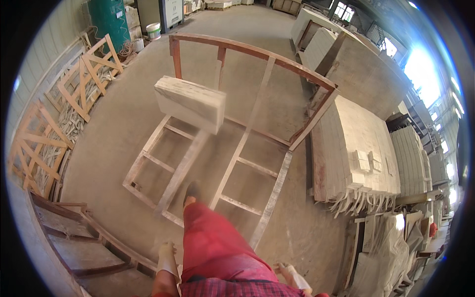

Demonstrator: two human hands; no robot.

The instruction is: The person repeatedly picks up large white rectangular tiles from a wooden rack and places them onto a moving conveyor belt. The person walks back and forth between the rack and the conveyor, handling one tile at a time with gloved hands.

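Observation:
My left hand [167, 251], in a pale glove, hangs beside my red trousers [217, 242]. Its fingers are loosely bent, and nothing shows in it. On the other side my right hand [292, 275], also in a pale glove, is low and apart from everything, fingers somewhat spread. Ahead of me stands a large rust-brown and whitish rack frame [237, 158], its base bars on the floor and an upright railing at the back and right. A block of white, grey-veined slabs [188, 104] stands on edge on its left part. One foot [192, 192] is between the base bars.
Wooden A-shaped braces [84, 84] line the left wall, near a green tank [109, 24] and a white bucket [153, 31]. Another brown rack [94, 242] lies at the lower left. Stacked pale slabs [346, 148] fill the right side, with wrapped slabs [381, 252] nearer.

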